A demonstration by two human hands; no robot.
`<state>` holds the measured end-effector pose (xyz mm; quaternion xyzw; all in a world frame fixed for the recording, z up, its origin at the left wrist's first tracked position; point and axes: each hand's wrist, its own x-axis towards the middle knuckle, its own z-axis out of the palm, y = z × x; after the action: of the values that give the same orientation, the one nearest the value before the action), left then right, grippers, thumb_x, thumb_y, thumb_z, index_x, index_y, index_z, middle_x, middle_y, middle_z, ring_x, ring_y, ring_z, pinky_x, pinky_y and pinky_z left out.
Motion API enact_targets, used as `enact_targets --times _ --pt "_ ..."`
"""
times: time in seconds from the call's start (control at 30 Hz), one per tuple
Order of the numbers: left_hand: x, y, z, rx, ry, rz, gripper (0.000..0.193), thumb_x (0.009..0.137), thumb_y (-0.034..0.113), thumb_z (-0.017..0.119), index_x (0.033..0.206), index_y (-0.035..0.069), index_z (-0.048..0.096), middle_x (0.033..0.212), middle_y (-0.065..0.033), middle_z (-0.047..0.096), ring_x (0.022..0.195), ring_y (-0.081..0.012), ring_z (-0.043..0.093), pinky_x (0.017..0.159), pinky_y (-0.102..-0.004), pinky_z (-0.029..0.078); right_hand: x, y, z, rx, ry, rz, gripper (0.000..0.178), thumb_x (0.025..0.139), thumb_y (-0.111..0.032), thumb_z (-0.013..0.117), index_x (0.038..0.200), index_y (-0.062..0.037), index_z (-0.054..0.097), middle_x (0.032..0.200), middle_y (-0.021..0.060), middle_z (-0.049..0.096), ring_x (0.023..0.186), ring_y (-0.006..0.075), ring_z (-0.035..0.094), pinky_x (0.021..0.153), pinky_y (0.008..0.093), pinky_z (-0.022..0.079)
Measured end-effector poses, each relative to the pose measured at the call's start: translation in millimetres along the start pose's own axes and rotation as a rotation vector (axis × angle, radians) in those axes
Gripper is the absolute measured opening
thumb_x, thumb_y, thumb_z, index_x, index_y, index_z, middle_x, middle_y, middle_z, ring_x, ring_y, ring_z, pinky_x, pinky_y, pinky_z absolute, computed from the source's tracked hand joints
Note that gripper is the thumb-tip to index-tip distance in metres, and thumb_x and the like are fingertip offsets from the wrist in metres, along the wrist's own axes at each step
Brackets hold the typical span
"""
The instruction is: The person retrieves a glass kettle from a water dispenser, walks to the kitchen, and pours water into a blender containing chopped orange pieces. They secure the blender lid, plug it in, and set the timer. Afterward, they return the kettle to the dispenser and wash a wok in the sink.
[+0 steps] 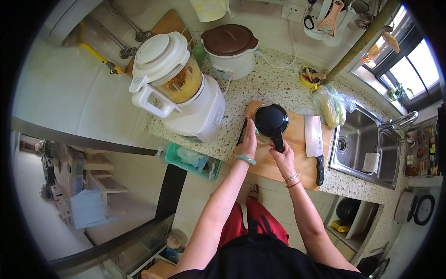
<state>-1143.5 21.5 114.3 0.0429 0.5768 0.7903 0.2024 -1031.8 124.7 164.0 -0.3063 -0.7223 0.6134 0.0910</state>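
Fingers of the right hand curl round the black handle of a black-lidded jug; grip looks firm. Left hand: fingers extended, not clenched, palm turned to the jug's left side, apparently touching it. Jug position: over the upper left part of the wooden board on the speckled worktop; from overhead, cannot tell whether its base rests on the wood. Cleaver lies to its right, apart, on the same board.

Technique (judgement): step in hand reads as two-handed steadying. Right grip should bear the load, handle toward the body; left palm should damp tilt rather than push. If the jug could be hot, test its wall lightly first. Sideways swings best avoid the cleaver and the white blender.
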Motion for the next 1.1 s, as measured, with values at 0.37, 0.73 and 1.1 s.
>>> enact_targets --times 0.37,0.73,1.1 --pt "-73.9 67.2 -14.6 -0.044 -0.101 0.048 0.069 0.102 0.055 0.018 0.151 0.006 0.023 0.157 -0.0036 0.023 0.145 -0.0147 0.017 0.119 -0.0314 0.009 -89.6 -32.6 4.7 0.040 -0.062 -0.027 0.018 0.078 -0.009 0.064 0.094 -0.0014 0.063 0.073 -0.0006 0.053 0.070 0.0087 0.049 0.067 0.0243 0.043" --pt "-180.3 112.4 -96.2 -0.133 -0.025 0.119 0.070 0.101 0.057 0.021 0.148 0.006 0.035 0.154 -0.0047 0.031 0.143 -0.0173 0.022 0.118 -0.0348 0.008 -203.8 -75.6 47.3 0.009 -0.236 -0.063 0.019 0.079 -0.009 0.063 0.096 -0.0016 0.062 0.073 -0.0006 0.054 0.069 0.0076 0.047 0.065 0.0251 0.043" --pt "-284.6 171.7 -204.8 -0.152 0.143 0.180 0.075 0.099 0.062 0.019 0.150 0.009 0.029 0.157 -0.0039 0.025 0.146 -0.0178 0.014 0.119 -0.0371 0.001 -291.7 -101.1 134.0 -0.046 -0.462 -0.120 0.023 0.078 -0.005 0.064 0.101 -0.0039 0.064 0.077 -0.0045 0.054 0.070 0.0043 0.047 0.063 0.0208 0.040"
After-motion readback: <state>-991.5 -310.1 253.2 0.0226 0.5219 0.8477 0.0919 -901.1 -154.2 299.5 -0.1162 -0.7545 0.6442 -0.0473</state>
